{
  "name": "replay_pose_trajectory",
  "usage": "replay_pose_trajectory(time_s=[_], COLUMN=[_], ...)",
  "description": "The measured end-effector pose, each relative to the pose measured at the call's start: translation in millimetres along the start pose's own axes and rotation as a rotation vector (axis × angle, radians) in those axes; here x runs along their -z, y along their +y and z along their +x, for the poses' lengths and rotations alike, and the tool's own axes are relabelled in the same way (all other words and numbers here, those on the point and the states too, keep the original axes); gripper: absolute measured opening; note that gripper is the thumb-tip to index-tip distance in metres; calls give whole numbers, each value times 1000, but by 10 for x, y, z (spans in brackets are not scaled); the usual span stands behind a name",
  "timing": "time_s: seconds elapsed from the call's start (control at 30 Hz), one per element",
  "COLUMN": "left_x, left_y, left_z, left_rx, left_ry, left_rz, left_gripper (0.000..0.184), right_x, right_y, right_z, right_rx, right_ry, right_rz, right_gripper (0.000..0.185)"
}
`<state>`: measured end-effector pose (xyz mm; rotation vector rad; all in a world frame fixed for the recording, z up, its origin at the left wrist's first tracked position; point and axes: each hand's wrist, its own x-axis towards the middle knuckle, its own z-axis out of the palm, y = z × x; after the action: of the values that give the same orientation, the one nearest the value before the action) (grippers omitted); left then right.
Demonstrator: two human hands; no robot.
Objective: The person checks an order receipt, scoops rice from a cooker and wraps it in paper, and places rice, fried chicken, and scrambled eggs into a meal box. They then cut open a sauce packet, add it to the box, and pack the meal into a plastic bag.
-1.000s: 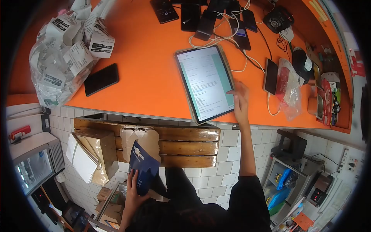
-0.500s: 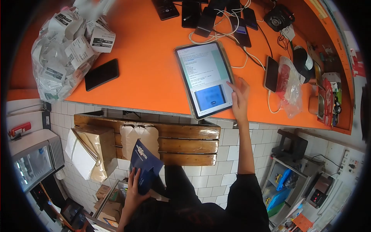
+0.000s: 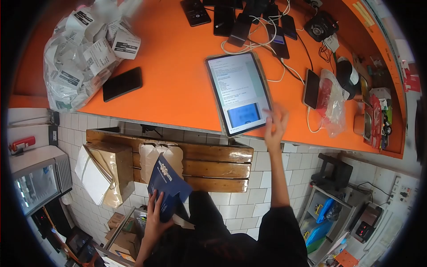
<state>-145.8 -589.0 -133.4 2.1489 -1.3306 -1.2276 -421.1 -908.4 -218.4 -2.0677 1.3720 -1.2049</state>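
Partly blurred by motion, the right grip is at the near right edge of the tablet; its fingers are loosely spread and hold nothing, though whether a fingertip touches the screen I cannot tell. Nearer the body than the tablet and to its left, the left grip is closed around a blue packet, hiding its lower part; its smaller print is too fine to read. Beyond the tablet, looping white cables run over dark phones, some of these cut off above.

Smooth and orange, the tabletop carries the tablet close to its front edge. Left of the tablet, crumpled printed slips fill a wrinkled clear plastic bag, with a flat black phone just beside it.

Slim and rectangular, the tablet lies slanted in a dull-edged cover, its lit screen showing lines of text, a pale green strip and, towards the near end, a blue panel.
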Motion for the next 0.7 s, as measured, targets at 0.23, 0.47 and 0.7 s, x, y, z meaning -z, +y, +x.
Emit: replay_pose_trajectory(time_s=[0.23,0.47,0.7], left_x=[0,-78,35], left_y=[164,165,476], left_z=[75,32,1], left_rx=[-88,-182,-280], left_ry=[39,15,17], left_rz=[12,4,-116], left_gripper=[86,85,89], right_x=[-121,32,163], right_y=[-1587,-1648,-1986], right_z=[-1043,-1311,-1652], right_rx=[-362,-1060,-654], right_ry=[-933,-921,-836], right_rz=[604,1119,990], right_gripper=[21,27,22])
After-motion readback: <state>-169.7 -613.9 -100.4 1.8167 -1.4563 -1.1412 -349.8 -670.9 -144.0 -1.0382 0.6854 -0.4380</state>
